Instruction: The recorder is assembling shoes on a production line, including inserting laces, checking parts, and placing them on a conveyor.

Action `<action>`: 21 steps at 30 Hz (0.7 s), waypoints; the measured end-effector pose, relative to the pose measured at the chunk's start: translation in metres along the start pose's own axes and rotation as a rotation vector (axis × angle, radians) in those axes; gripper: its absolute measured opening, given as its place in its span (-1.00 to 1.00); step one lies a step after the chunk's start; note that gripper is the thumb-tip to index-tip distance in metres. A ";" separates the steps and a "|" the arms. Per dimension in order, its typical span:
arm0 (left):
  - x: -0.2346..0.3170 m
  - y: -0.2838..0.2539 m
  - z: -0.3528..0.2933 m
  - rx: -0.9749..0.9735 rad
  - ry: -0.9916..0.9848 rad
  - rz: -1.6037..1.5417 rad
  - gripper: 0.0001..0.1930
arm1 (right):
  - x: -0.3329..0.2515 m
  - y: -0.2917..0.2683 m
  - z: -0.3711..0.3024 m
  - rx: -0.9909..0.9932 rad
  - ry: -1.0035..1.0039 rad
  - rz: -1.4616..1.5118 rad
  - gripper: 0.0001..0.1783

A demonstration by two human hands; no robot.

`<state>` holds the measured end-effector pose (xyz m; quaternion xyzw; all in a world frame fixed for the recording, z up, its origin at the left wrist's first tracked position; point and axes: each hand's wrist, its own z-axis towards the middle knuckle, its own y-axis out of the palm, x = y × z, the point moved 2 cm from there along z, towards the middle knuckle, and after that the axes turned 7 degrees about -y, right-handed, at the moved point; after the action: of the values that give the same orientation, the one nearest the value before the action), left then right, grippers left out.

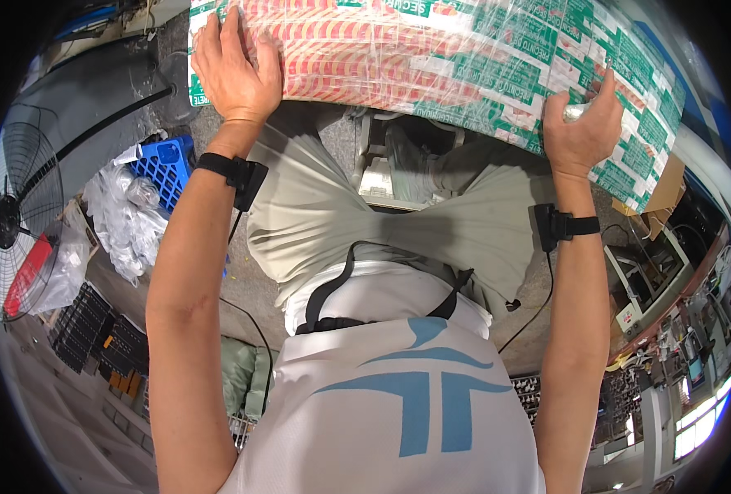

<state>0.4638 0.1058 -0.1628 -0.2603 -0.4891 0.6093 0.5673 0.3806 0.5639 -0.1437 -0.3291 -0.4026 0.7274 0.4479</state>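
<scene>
Green, white and red, a broad package spans the head view's top, left hand spread flat on its left end, right hand half-curled at its right, grip unclear, apparently steadying it, and any shift would call for both hands.

Printed pkg up top: wht block caps on grn panels, incl. L end, top edge & most of R half; grn/wht print gets busier twd R, some of it blurred or under shiny clear film. Wht shirt: lg blue emblem on front, swept strokes over 2 upright bars, letter-like. Sm. label on pale boxy case at R: reddish & grn marks, too sm. to read.
</scene>
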 end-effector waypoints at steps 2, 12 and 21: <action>-0.001 0.000 0.000 -0.002 0.002 0.002 -0.38 | -0.001 0.000 0.000 0.012 -0.010 0.012 -0.12; -0.001 0.001 0.001 0.001 -0.006 -0.007 -0.38 | -0.002 0.000 0.001 0.016 0.000 0.006 -0.12; 0.000 0.001 0.000 -0.005 -0.020 -0.032 -0.35 | -0.002 0.000 0.000 0.020 0.018 0.017 -0.11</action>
<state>0.4640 0.1060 -0.1634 -0.2476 -0.5005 0.6014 0.5714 0.3813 0.5623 -0.1433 -0.3346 -0.3884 0.7321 0.4486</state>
